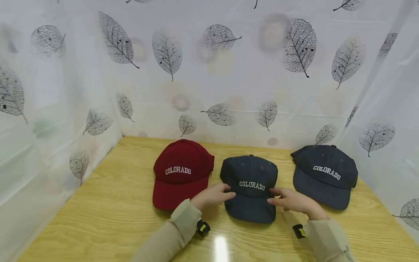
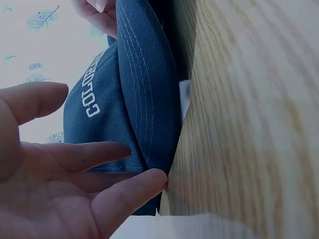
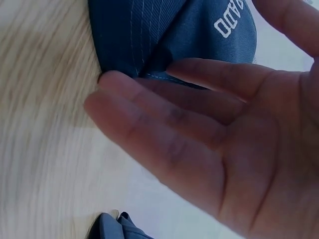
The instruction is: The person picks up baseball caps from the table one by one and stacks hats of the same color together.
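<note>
A navy baseball cap [image 1: 251,207] with white COLORADO lettering sits on the table, its brim towards me. At its left side is my left hand [image 1: 213,196], fingertips right at the edge where brim meets crown. My right hand [image 1: 291,200] is at the opposite side, fingertips close against the same seam. In the left wrist view, the left fingers [image 2: 129,191] are spread and fairly straight beside the stitched brim [image 2: 144,89]. Extended right fingers [image 3: 149,117] overlap the cap's corner in the right wrist view.
To the left stands a red COLORADO cap [image 1: 183,160], just beyond my left hand. Another navy COLORADO cap [image 1: 324,174] sits at the right, slightly turned. The wooden table [image 1: 108,203] backs onto a white leaf-print curtain [image 1: 229,80], which also hangs along both sides.
</note>
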### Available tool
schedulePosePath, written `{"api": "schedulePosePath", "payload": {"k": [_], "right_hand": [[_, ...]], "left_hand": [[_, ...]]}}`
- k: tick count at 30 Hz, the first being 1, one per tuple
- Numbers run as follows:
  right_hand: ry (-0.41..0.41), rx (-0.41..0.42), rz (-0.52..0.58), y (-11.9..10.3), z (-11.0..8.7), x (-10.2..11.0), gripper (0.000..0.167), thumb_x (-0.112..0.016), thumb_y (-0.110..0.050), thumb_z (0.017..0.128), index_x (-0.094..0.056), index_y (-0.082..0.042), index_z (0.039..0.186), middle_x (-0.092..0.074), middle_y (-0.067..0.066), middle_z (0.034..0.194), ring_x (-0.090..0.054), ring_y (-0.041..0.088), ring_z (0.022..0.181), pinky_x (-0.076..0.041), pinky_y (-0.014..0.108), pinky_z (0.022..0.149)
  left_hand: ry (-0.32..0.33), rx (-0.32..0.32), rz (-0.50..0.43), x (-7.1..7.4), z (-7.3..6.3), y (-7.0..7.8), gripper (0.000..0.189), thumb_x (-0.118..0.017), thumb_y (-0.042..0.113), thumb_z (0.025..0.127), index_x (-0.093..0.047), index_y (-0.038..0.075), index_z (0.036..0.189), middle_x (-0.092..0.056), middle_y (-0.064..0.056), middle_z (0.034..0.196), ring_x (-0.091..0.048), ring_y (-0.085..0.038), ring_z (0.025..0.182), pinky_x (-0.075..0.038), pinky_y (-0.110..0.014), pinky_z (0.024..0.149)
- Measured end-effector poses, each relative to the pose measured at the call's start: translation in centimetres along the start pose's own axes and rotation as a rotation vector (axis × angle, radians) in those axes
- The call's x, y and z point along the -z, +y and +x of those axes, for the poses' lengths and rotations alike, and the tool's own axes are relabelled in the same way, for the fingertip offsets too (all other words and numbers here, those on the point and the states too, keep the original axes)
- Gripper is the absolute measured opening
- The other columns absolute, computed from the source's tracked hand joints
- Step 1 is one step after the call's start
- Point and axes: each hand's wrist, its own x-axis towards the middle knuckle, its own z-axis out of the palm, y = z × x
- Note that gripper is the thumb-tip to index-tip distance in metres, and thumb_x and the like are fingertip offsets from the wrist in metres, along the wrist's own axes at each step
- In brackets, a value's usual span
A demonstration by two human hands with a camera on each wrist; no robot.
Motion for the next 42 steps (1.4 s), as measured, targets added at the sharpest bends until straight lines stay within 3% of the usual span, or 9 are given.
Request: {"api": "schedulePosePath", "payload": {"k": [6,11,19,23,28,38,42], "right_hand": [[0.029,0.020,-0.057,0.2,0.6,-0.1,0.065,-0.055,-0.028,0.088,-0.031,0.019,0.125,-0.034,0.037,0.124,-0.038,0.046,0.111,-0.047,0.044,0.069],[0.080,0.086,-0.191,0.1,0.8,-0.2,0.062,-0.057,-0.027,0.086,-0.037,0.019,0.121,-0.043,0.035,0.117,-0.045,0.043,0.106,-0.046,0.043,0.073],[0.304,0.110,-0.362,0.2,0.2,0.0,0.042,-0.064,-0.015,0.080,-0.052,0.009,0.113,-0.056,0.025,0.103,-0.058,0.031,0.086,-0.047,0.037,0.069],[0.405,0.077,-0.452,0.7,0.1,0.4,0.037,-0.066,-0.011,0.078,-0.055,0.007,0.109,-0.059,0.021,0.098,-0.059,0.029,0.082,-0.047,0.038,0.067],[0.474,0.018,-0.514,0.9,0.1,0.8,0.033,-0.065,-0.010,0.078,-0.058,0.005,0.106,-0.060,0.019,0.098,-0.058,0.030,0.082,-0.047,0.040,0.066],[0.530,-0.048,-0.712,2.3,-0.8,1.9,0.031,-0.067,-0.009,0.075,-0.059,0.005,0.102,-0.058,0.017,0.089,-0.056,0.028,0.074,-0.044,0.041,0.058],[0.529,-0.075,-0.779,3.6,-1.3,2.6,0.035,-0.066,-0.008,0.075,-0.056,0.006,0.105,-0.057,0.022,0.094,-0.055,0.037,0.081,-0.043,0.047,0.064]], "left_hand": [[-0.012,0.008,0.030,0.2,0.0,0.1,0.045,-0.052,0.029,0.089,-0.051,-0.005,0.119,-0.052,-0.014,0.119,-0.047,-0.024,0.109,-0.038,-0.038,0.089],[-0.031,-0.017,0.075,0.4,-0.1,0.1,0.044,-0.053,0.027,0.088,-0.052,-0.006,0.117,-0.053,-0.015,0.118,-0.049,-0.024,0.108,-0.039,-0.036,0.088],[-0.055,-0.035,0.145,0.2,-0.5,0.1,0.043,-0.054,0.029,0.088,-0.054,-0.003,0.117,-0.055,-0.011,0.115,-0.051,-0.019,0.104,-0.041,-0.032,0.085],[-0.058,-0.037,0.135,0.3,-0.8,0.3,0.043,-0.055,0.029,0.088,-0.054,-0.003,0.117,-0.055,-0.011,0.115,-0.052,-0.018,0.102,-0.041,-0.032,0.084],[-0.059,-0.021,0.126,0.4,-1.1,0.6,0.043,-0.054,0.029,0.088,-0.053,-0.003,0.117,-0.055,-0.010,0.116,-0.051,-0.019,0.104,-0.041,-0.032,0.084],[-0.065,-0.054,0.112,0.4,-1.1,0.9,0.042,-0.054,0.029,0.089,-0.053,-0.001,0.118,-0.055,-0.010,0.115,-0.052,-0.015,0.100,-0.042,-0.029,0.082],[-0.053,-0.067,0.116,0.5,-1.1,0.9,0.043,-0.053,0.030,0.089,-0.052,0.000,0.119,-0.055,-0.008,0.114,-0.052,-0.012,0.097,-0.042,-0.028,0.081]]}}
